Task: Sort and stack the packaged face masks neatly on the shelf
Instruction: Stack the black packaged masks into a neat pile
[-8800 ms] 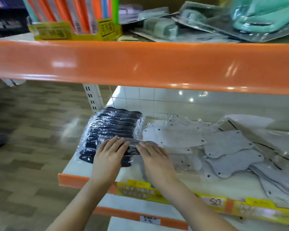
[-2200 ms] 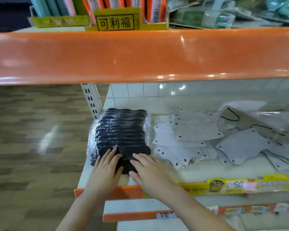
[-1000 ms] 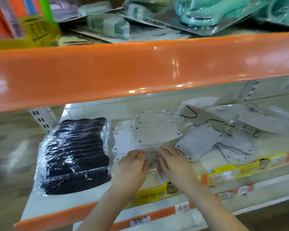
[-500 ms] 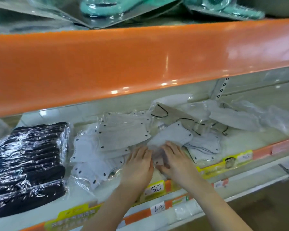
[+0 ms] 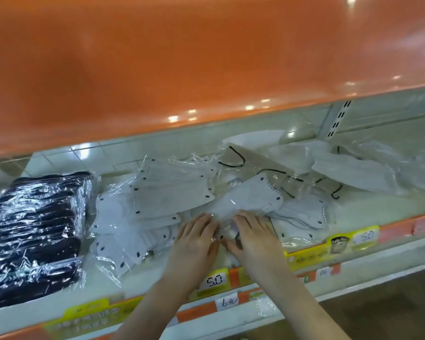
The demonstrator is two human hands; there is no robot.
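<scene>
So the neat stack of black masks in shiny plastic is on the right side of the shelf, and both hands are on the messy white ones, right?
Not quite. The head view shows the neat stack of black masks in clear plastic wrap on the left side of the white shelf, not the right. Both the left hand and right hand are indeed on the messy white packaged masks.

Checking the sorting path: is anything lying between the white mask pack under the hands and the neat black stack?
Yes. Both the left hand and right hand rest on the white mask pack; loose white packs lie between it and the black stack.
</scene>
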